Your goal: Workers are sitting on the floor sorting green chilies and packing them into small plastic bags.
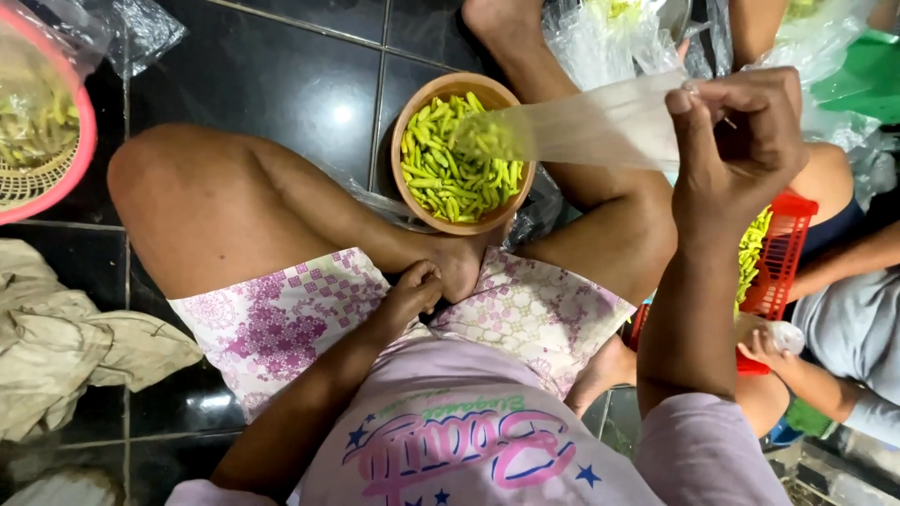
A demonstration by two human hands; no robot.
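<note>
Right hand (741,150) is pinching the mouth of a clear plastic bag (581,126), fingers closed tight on it, bag stretching left over a brown bowl (461,155) of green chilies (450,173) on the far floor. Left hand (412,292) is resting curled, loosely closed, empty, against the near foot.

One brown bowl (412,112), two baskets, pink (82,141) and red (786,253).

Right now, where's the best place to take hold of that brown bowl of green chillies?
Probably the bare rim of the brown bowl on its left side, coming from above: the green chillies heap inside, and the clear plastic bag in the right hand overhangs its right edge.
</note>
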